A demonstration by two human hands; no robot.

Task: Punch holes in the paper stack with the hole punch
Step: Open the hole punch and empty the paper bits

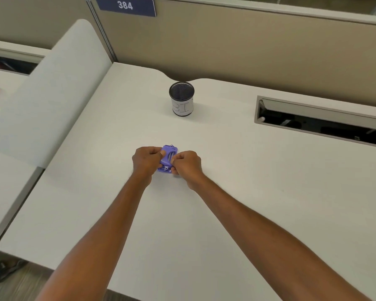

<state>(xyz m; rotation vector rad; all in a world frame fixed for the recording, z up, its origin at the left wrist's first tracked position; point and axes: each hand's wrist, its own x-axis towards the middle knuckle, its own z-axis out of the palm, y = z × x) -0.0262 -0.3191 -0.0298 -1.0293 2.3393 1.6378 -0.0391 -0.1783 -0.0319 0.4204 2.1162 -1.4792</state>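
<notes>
A small purple hole punch (169, 156) lies on the white desk (226, 192) in the middle of the view. My left hand (147, 160) grips its left side, thumb on top. From the right, my right hand (187, 165) pinches its other side with curled fingers. Metal parts show at the punch's near and far ends. I cannot make out a paper stack; both hands hide the punch's sides.
A black mesh pen cup (181, 98) with a white paper label stands beyond the punch. A recessed cable tray opening (321, 120) sits at the right rear. A white divider panel (52, 101) borders the desk's left side, tan partition walls stand behind.
</notes>
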